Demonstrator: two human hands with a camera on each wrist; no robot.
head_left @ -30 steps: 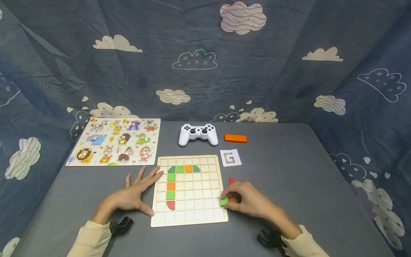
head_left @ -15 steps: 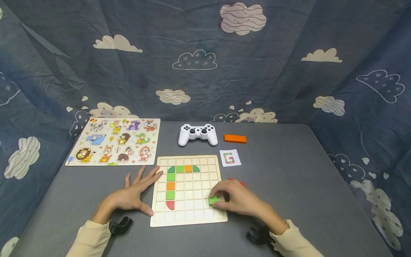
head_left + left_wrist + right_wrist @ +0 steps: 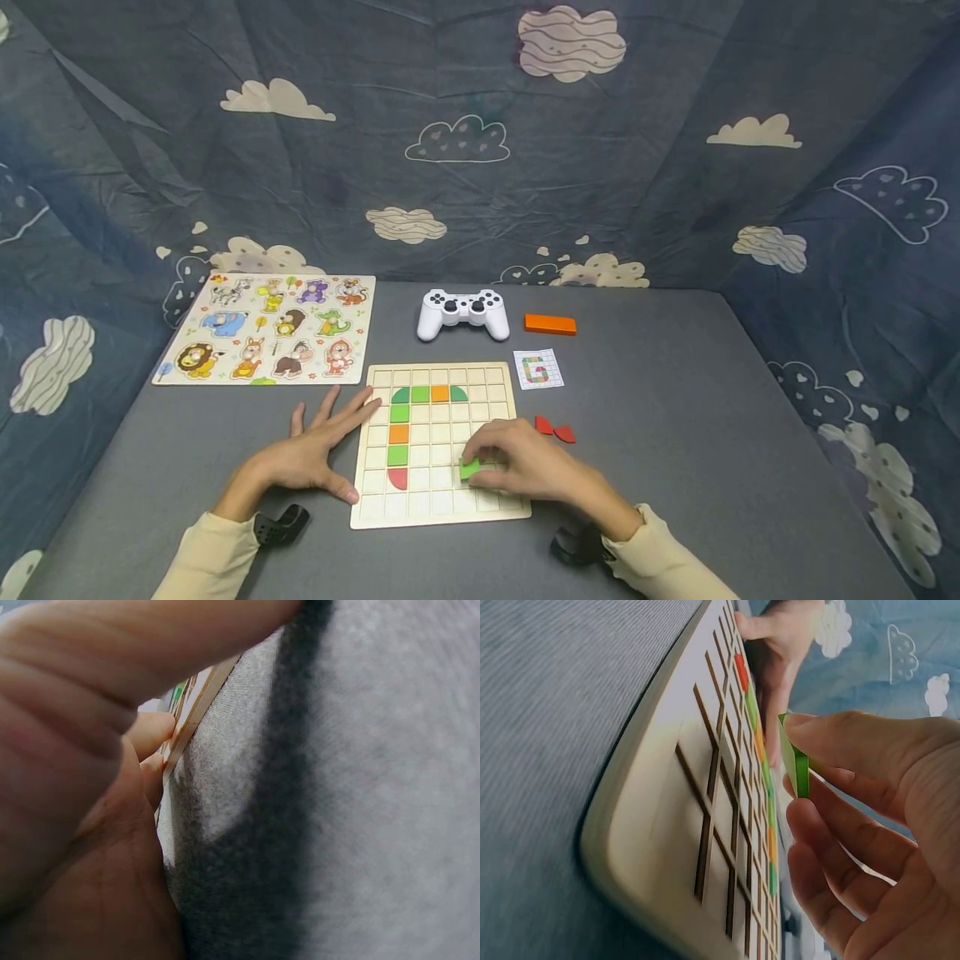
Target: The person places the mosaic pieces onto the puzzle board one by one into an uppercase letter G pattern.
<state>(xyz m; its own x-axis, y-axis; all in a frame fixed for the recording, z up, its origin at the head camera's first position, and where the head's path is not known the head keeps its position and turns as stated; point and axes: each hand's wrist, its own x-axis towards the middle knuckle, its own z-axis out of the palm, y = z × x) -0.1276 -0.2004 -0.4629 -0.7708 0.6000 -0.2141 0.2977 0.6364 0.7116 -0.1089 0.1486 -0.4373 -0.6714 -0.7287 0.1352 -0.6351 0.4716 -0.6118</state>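
Observation:
My right hand (image 3: 525, 462) pinches a green square tile (image 3: 469, 469) between thumb and fingers, above the lower right part of the wooden grid board (image 3: 442, 521). In the right wrist view the tile (image 3: 802, 774) stands tilted, apart from the board (image 3: 641, 825). My left hand (image 3: 315, 450) lies with fingers spread at the board's left edge, fingertips and thumb touching it. On the board, green, orange and red tiles form a top row and a left column; an orange tile (image 3: 399, 434) sits in that column, and a red rounded tile (image 3: 398, 478) ends it.
Two red rounded tiles (image 3: 553, 429) lie right of the board. Behind them is a small pattern card (image 3: 537, 369), with an orange block (image 3: 550, 324) farther back. A white game controller (image 3: 462, 315) and an animal puzzle board (image 3: 270, 329) stand at the back.
My right hand has moved left over the board with the green tile, uncovering the red tiles. An orange piece seen beside the hand earlier is out of sight. My left hand has stayed still.

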